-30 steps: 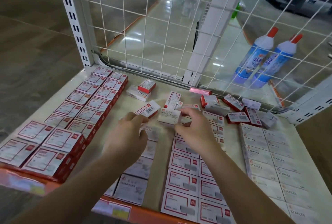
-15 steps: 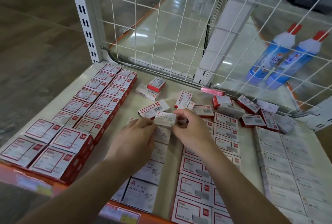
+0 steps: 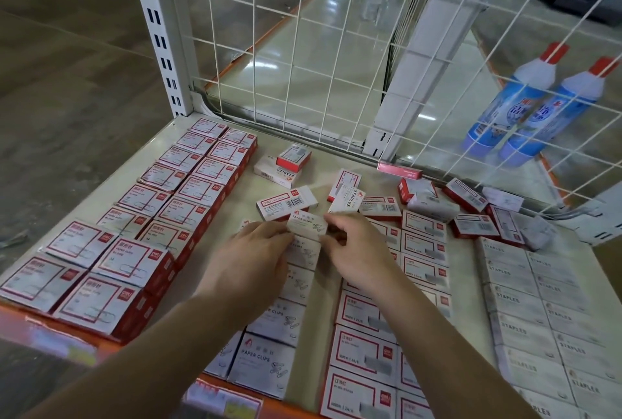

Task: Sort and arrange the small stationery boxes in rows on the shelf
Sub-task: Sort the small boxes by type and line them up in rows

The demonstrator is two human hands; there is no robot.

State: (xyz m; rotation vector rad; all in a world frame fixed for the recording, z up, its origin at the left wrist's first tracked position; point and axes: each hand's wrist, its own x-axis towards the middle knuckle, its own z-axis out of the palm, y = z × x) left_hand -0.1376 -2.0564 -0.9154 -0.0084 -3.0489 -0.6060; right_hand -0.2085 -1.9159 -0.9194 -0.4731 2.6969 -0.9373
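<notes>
Whereas a second earlier it was being picked from the loose pile at 12 o'clock, the paper-clip box (image 3: 308, 222) is now pinched between left hand (image 3: 252, 262) and right hand (image 3: 358, 250) over its row's (image 3: 269, 324) far end, placement imminent.

Left hand (image 3: 254, 252) and right hand (image 3: 356, 247) pinch together.

Both forearms are bare from the frame's lower edge up to the fingers, with no sleeve in view. The left hand (image 3: 250, 257) and right hand (image 3: 358, 250) wear no gloves, rings or watch.
</notes>
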